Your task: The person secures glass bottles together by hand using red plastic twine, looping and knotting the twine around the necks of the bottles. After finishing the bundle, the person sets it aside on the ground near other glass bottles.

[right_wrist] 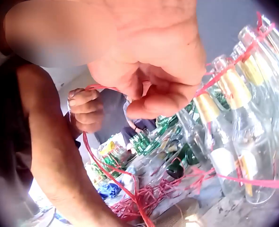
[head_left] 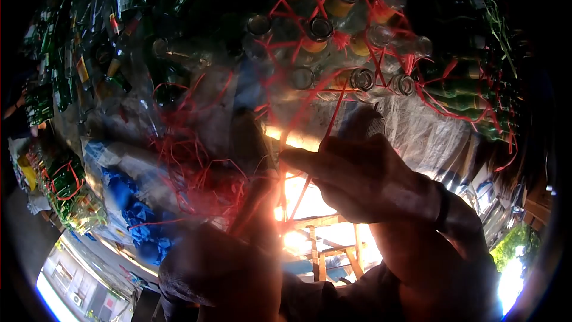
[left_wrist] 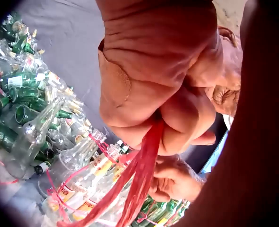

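Red plastic twine (left_wrist: 146, 165) comes out of the curled fingers of my left hand (left_wrist: 158, 71) and hangs down in strands. In the right wrist view the left hand (right_wrist: 86, 109) is a fist round the twine (right_wrist: 112, 176). My right hand (right_wrist: 153, 56) has its fingers curled, pinching a red strand that runs to the bundle of clear glass bottles (right_wrist: 231, 90). Seen from the head, the right hand (head_left: 369, 173) is right of the left hand (head_left: 262, 203), below the bottle mouths (head_left: 320, 28) laced with red twine.
A loose tangle of red twine (head_left: 196, 173) lies at the left, near a blue plastic bag (head_left: 134, 214). Green bottles (head_left: 465, 98) are bundled at the right, and a heap of loose green and clear bottles (left_wrist: 24, 92) lies beyond. A wooden stool (head_left: 322, 256) stands low behind the hands.
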`<state>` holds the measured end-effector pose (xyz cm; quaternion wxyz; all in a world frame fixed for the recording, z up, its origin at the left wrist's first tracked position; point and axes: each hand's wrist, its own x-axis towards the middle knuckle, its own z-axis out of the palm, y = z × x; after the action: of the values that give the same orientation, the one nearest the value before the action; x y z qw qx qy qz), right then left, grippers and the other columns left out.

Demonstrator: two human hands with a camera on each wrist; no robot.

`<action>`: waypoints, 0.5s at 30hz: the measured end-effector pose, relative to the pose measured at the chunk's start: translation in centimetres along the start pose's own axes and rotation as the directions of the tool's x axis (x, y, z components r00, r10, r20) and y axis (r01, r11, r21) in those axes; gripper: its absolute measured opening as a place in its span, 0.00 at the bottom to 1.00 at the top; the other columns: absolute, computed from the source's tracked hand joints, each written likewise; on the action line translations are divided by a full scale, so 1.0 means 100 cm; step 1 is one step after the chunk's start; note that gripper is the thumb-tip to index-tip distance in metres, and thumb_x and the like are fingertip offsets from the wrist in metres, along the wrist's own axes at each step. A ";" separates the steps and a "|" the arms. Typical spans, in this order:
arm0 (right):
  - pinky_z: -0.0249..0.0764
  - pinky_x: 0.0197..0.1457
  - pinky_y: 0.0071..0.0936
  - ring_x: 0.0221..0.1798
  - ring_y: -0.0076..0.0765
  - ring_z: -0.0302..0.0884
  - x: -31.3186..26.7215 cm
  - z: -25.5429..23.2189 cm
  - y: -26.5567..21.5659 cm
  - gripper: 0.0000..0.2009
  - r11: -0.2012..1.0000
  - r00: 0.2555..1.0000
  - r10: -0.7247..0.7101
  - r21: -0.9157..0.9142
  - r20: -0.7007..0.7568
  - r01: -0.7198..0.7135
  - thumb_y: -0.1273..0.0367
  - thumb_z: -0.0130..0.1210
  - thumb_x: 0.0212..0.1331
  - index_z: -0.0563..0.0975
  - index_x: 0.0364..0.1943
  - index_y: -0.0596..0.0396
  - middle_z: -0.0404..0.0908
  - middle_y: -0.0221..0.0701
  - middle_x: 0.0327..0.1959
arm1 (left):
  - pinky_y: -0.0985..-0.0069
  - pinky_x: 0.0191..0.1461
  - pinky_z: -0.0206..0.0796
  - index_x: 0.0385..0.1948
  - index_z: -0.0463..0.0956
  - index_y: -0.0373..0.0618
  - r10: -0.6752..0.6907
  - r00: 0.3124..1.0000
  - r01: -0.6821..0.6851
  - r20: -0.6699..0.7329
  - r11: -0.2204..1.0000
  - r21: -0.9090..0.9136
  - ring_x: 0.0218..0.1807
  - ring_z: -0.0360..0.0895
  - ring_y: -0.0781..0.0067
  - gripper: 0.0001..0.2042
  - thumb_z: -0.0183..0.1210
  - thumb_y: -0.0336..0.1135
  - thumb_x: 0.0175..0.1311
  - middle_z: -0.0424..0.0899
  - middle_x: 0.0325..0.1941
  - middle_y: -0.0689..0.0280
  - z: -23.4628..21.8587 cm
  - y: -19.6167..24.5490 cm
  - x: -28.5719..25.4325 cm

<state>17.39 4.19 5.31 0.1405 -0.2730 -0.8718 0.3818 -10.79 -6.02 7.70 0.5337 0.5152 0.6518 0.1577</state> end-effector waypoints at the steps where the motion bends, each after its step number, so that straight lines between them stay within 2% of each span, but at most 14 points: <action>1: 0.64 0.47 0.87 0.31 0.24 0.80 -0.001 0.006 -0.002 0.21 0.999 0.992 0.019 0.041 0.122 -0.024 0.67 0.64 0.62 0.77 0.59 0.54 0.81 0.21 0.33 | 0.67 0.56 0.76 0.52 0.81 0.34 -0.031 0.999 0.030 0.019 0.999 0.040 0.48 0.85 0.66 0.12 0.53 0.24 0.72 0.86 0.44 0.56 -0.007 -0.003 -0.008; 2: 0.64 0.47 0.87 0.31 0.24 0.80 -0.002 0.012 -0.003 0.21 0.999 0.992 0.019 0.040 0.121 -0.024 0.67 0.64 0.62 0.77 0.59 0.54 0.81 0.21 0.33 | 0.67 0.56 0.76 0.52 0.81 0.34 -0.061 0.997 0.058 0.040 0.996 0.075 0.48 0.85 0.65 0.12 0.53 0.24 0.72 0.86 0.45 0.56 -0.015 -0.006 -0.016; 4: 0.36 0.49 1.02 0.32 0.22 0.78 -0.002 0.022 -0.003 0.24 0.998 0.999 -0.046 -0.042 -0.023 0.045 0.66 0.62 0.65 0.74 0.64 0.52 0.80 0.18 0.33 | 0.67 0.56 0.76 0.52 0.81 0.34 -0.099 0.992 0.089 0.078 0.989 0.114 0.48 0.85 0.65 0.12 0.53 0.24 0.72 0.86 0.45 0.56 -0.020 -0.006 -0.030; 5: 0.36 0.56 1.01 0.30 0.22 0.77 0.002 0.018 -0.008 0.21 0.997 0.995 -0.068 -0.031 -0.068 0.066 0.65 0.61 0.66 0.76 0.62 0.51 0.79 0.17 0.31 | 0.67 0.57 0.76 0.52 0.81 0.34 -0.115 0.989 0.103 0.091 0.986 0.128 0.48 0.85 0.65 0.12 0.53 0.24 0.72 0.86 0.45 0.56 -0.023 -0.006 -0.034; 6: 0.36 0.56 1.01 0.30 0.22 0.77 0.002 0.018 -0.007 0.21 0.997 0.995 -0.068 -0.031 -0.068 0.066 0.65 0.61 0.66 0.76 0.62 0.51 0.79 0.17 0.31 | 0.67 0.57 0.76 0.53 0.81 0.34 -0.125 0.987 0.111 0.100 0.984 0.140 0.49 0.85 0.65 0.13 0.53 0.24 0.71 0.86 0.46 0.55 -0.025 -0.005 -0.038; 8: 0.74 0.22 0.30 0.22 0.30 0.78 0.001 0.019 -0.005 0.27 0.988 0.973 -0.156 -0.009 -0.169 0.157 0.67 0.73 0.55 0.79 0.61 0.55 0.77 0.25 0.23 | 0.67 0.57 0.76 0.53 0.81 0.34 -0.151 0.981 0.130 0.118 0.978 0.163 0.49 0.85 0.65 0.13 0.53 0.24 0.71 0.86 0.46 0.55 -0.030 -0.004 -0.045; 9: 0.74 0.22 0.30 0.22 0.30 0.78 0.002 0.015 -0.008 0.27 0.988 0.973 -0.154 -0.010 -0.169 0.155 0.67 0.73 0.55 0.79 0.61 0.55 0.77 0.25 0.23 | 0.67 0.57 0.76 0.53 0.81 0.34 -0.160 0.979 0.138 0.124 0.975 0.174 0.49 0.85 0.64 0.13 0.53 0.24 0.71 0.86 0.46 0.55 -0.032 -0.004 -0.047; 11: 0.75 0.23 0.29 0.22 0.29 0.79 0.005 0.006 -0.017 0.25 0.978 0.983 -0.150 -0.165 -0.109 0.131 0.65 0.72 0.59 0.79 0.60 0.56 0.80 0.26 0.24 | 0.66 0.58 0.76 0.53 0.81 0.34 -0.178 0.975 0.150 0.135 0.970 0.192 0.50 0.85 0.64 0.13 0.53 0.24 0.71 0.86 0.47 0.55 -0.035 -0.003 -0.051; 12: 0.75 0.23 0.29 0.22 0.29 0.79 0.005 0.008 -0.017 0.25 0.977 0.983 -0.149 -0.167 -0.110 0.130 0.65 0.72 0.59 0.79 0.60 0.56 0.80 0.26 0.24 | 0.66 0.58 0.76 0.53 0.81 0.34 -0.186 0.973 0.156 0.139 0.966 0.204 0.50 0.85 0.64 0.13 0.53 0.24 0.71 0.86 0.47 0.55 -0.037 -0.004 -0.053; 15: 0.77 0.32 0.39 0.21 0.23 0.71 0.001 0.028 -0.016 0.21 0.992 0.969 -0.088 -0.109 -0.232 0.064 0.67 0.66 0.58 0.80 0.56 0.54 0.72 0.21 0.23 | 0.66 0.59 0.76 0.54 0.81 0.34 -0.201 0.968 0.165 0.150 0.960 0.226 0.50 0.85 0.64 0.14 0.53 0.24 0.71 0.86 0.48 0.54 -0.041 -0.004 -0.055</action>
<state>15.46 1.78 4.62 0.2440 -0.2894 -0.8768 0.2964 -15.08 -9.40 11.96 0.5424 0.5178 0.6615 -0.0076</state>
